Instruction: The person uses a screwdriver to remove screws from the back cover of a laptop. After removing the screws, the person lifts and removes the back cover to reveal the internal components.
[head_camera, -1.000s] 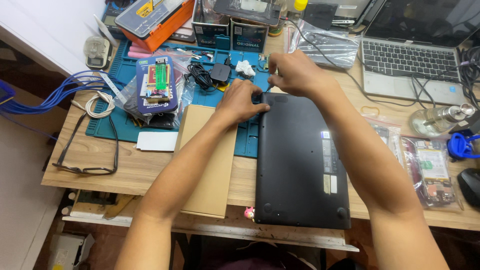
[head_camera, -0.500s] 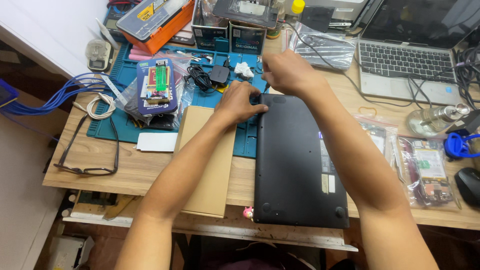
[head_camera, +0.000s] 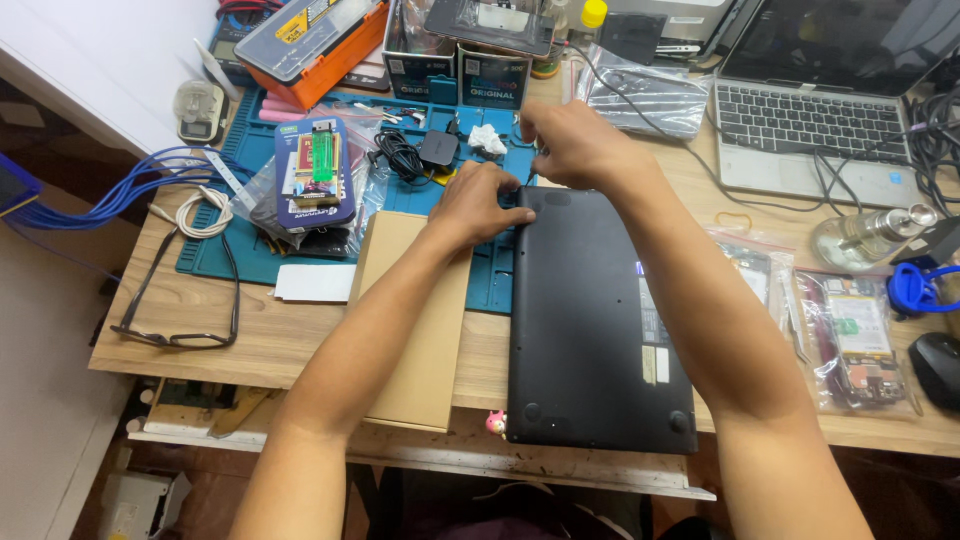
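Both hands are up at the far left corner of the black laptop (head_camera: 598, 320), which lies upside down, base facing up, in the middle of the frame on the wooden surface (head_camera: 300, 325), its near edge hanging at the front lip. The left hand (head_camera: 480, 203) presses down flat-ish on that corner, fingers curled over the edge where the laptop meets the teal work mat (head_camera: 262, 255); it grips nothing apart from the case itself. The right hand (head_camera: 572, 145) hovers just above and beyond the same corner, fingers pinched together around a thin dark tool (head_camera: 532, 176) whose tip points down at the corner; how tightly it grips is hard to tell. Just left of the laptop a flat brown cardboard box (head_camera: 420, 330) lies under the left forearm. On the mat sit a black charger with coiled cable (head_camera: 425, 152) and a bagged blue device (head_camera: 315, 175). A pair of glasses (head_camera: 180, 310) rests at the left edge of the surface, near a white coiled cable (head_camera: 200, 213). At upper right stands an open silver laptop (head_camera: 815, 110), and bagged circuit boards (head_camera: 850, 335) lie right of the black one.
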